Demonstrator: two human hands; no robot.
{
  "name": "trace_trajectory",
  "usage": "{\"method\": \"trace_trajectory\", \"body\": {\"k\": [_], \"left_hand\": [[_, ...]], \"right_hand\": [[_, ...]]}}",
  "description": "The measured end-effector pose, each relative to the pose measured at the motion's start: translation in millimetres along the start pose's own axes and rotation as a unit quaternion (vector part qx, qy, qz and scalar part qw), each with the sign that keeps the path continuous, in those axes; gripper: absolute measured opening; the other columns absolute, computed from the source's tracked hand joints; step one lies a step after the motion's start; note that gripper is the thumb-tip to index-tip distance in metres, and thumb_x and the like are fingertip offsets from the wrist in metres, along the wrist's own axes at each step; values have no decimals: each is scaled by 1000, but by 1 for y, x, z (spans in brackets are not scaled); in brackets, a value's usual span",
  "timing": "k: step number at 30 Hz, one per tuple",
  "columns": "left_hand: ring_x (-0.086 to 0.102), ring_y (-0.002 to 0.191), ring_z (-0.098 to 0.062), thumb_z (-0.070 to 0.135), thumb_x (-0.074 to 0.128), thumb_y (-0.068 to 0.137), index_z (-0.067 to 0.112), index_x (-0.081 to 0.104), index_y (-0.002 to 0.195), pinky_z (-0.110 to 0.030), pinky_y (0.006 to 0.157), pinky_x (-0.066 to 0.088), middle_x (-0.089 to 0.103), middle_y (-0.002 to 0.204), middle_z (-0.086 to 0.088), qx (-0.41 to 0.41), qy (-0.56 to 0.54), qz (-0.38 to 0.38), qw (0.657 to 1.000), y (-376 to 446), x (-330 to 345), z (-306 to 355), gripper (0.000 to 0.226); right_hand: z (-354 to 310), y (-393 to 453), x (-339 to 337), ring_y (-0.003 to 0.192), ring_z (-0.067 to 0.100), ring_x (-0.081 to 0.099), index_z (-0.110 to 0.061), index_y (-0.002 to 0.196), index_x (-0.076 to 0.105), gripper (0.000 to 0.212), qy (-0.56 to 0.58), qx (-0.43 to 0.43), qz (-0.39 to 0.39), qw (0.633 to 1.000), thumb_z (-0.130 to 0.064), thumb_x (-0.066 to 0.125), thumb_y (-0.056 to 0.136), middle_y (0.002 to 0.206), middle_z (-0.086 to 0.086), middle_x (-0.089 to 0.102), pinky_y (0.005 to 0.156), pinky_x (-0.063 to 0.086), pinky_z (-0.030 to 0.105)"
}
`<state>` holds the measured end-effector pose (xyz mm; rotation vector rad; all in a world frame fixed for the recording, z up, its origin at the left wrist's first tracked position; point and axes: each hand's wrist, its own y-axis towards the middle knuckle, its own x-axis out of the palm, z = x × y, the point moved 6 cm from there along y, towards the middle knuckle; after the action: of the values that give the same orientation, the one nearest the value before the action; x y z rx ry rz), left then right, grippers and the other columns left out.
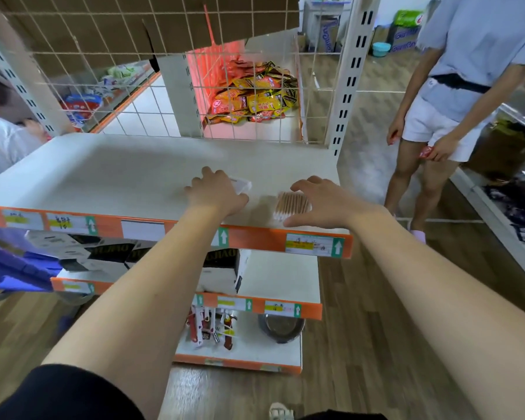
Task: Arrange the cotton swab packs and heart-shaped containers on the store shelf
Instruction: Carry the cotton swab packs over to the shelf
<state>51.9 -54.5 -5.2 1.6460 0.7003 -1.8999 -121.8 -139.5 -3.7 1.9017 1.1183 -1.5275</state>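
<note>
Both hands reach over the white top shelf (pixel 109 171) with its orange price strip

Left hand (pixel 215 194) rests curled on a clear plastic container (pixel 240 185), whose shape is mostly hidden. Right hand (pixel 319 200) hovers with fingers spread wide, thumb just beside a clear flat pack of wooden-stemmed cotton swabs (pixel 291 206) lying near the shelf's front edge, close to the container

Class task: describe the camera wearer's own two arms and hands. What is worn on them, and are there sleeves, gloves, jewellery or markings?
Both forearms are bare from elbow to wrist. The left hand and right hand wear no gloves, and no watch, bracelet or ring shows. Dark black short sleeves cover the upper arms at the bottom edge of the head view. No markings are visible.
</note>
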Motion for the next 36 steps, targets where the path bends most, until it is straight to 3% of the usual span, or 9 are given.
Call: {"method": "trace_trajectory", "body": {"k": [6, 9, 14, 17, 21, 23, 27, 31, 36], "left_hand": [[46, 113, -30, 43, 59, 79, 13, 42, 128, -37, 87, 39, 38, 125, -8, -8, -57, 42, 997, -18, -2, -12, 60], [46, 111, -28, 42, 57, 80, 16, 39, 128, -37, 85, 37, 39, 124, -7, -13, -50, 70, 996, -27, -3, -20, 58], [44, 114, -34, 48, 52, 86, 24, 26, 139, -42, 88, 37, 37, 130, -13, -21, -41, 146, 988, -44, -16, -51, 63], [45, 111, -36, 47, 47, 90, 27, 27, 139, -42, 87, 38, 37, 129, -17, -58, -18, 199, 978, -63, -21, -86, 57], [46, 110, -37, 45, 45, 89, 30, 32, 140, -42, 84, 38, 33, 140, -16, -152, -26, 229, 961, -101, -6, -145, 54], [48, 106, -39, 43, 45, 88, 32, 33, 140, -44, 85, 38, 30, 145, -14, -212, -27, 224, 951, -127, 9, -173, 54], [47, 110, -40, 41, 44, 90, 37, 36, 136, -45, 91, 36, 14, 154, -10, -336, -49, 177, 924, -192, 49, -227, 47], [45, 112, -40, 36, 48, 87, 29, 43, 130, -43, 93, 34, 12, 156, -8, -442, -64, 107, 888, -261, 101, -273, 44], [38, 117, -38, 44, 61, 76, 26, 31, 137, -39, 99, 29, 6, 153, -14, -544, -98, 8, 834, -331, 152, -312, 71]], "right_hand": [[-4, 17, 14, 126, 28, 38, -20, 144, 28, 84, -12, -8, -52, 999, -56, 65, 77, 139, 8, 41, 101, 36, 40], [-14, 24, 9, 121, 30, 41, -19, 142, 31, 83, -30, -23, -20, 999, -54, 66, 75, 134, 9, 44, 101, 38, 41], [-77, 43, -2, 124, 31, 39, -19, 142, 31, 84, -16, -116, 50, 992, -50, 69, 73, 137, 9, 43, 101, 36, 39], [-118, 53, 5, 123, 31, 40, -18, 141, 33, 83, -11, -177, 64, 982, -50, 70, 73, 136, 9, 44, 100, 37, 40], [-179, 63, 42, 117, 32, 46, -18, 136, 39, 92, -24, -257, 49, 965, -70, 56, 62, 129, 10, 49, 97, 41, 41], [-211, 62, 69, 112, 33, 50, -19, 133, 44, 93, -38, -308, 47, 949, -75, 48, 60, 124, 11, 53, 90, 41, 39], [-271, 40, 128, 110, 35, 49, -14, 132, 46, 86, -29, -417, 21, 908, -68, 47, 64, 121, 14, 53, 92, 41, 42], [-313, 11, 199, 112, 34, 45, -19, 138, 41, 79, -31, -476, -80, 875, -59, 57, 72, 124, 14, 49, 93, 37, 40], [-348, -11, 282, 117, 35, 44, -31, 141, 36, 71, -65, -493, -183, 848, -57, 60, 79, 133, 6, 46, 97, 38, 42]]}}
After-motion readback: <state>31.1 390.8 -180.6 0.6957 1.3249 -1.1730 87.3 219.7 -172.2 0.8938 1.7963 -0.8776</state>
